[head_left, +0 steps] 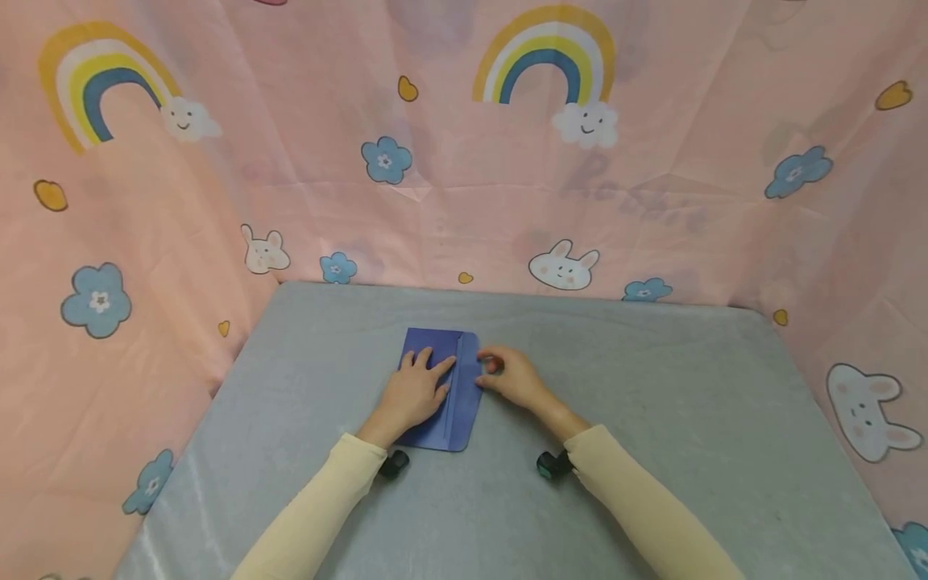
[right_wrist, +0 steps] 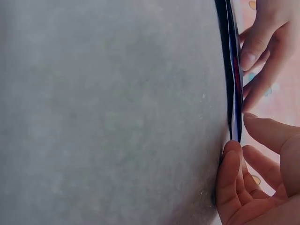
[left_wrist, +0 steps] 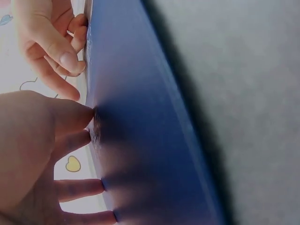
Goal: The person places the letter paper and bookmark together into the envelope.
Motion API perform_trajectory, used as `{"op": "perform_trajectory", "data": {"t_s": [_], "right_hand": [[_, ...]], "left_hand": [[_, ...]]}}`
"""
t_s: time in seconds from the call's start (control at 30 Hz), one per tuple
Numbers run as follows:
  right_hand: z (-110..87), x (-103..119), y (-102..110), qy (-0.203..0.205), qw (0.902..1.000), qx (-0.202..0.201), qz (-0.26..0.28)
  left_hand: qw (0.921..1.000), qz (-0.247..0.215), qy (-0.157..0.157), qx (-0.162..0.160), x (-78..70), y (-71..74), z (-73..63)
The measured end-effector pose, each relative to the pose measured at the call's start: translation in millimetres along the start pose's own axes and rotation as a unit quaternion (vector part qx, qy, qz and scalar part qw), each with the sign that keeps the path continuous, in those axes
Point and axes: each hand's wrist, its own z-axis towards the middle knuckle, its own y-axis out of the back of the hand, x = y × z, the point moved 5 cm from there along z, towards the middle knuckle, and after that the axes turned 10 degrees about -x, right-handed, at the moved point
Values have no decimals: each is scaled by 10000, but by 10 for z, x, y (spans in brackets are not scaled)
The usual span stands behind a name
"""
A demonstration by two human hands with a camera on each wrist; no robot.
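A flat blue folder with a flap along its right side lies on the grey table. My left hand rests on its cover with fingers spread, the fingertips touching the surface beside the flap's crease. At the right edge, my right hand has thumb and fingers curled at the flap. In the right wrist view the folder's edge shows thin layers with a little red between them; the right fingers meet that edge from the outer side, the thumb above. The left wrist view shows the blue cover close up under the left fingertips.
Grey cloth covers the table. A pink curtain printed with rainbows, rabbits and flowers hangs behind and along both sides. A small black device is worn at each wrist, below the cream sleeves.
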Motion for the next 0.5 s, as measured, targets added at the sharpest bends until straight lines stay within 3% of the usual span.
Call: {"op": "perform_trajectory", "data": {"t_s": [0.27, 0.5], "right_hand": [[-66, 10, 24, -35, 9991, 168, 396], [-125, -6, 98, -302, 9986, 267, 351]], "left_hand": [[9997, 217, -109, -97, 14, 18, -4], [9989, 383, -157, -205, 14, 18, -3]]}}
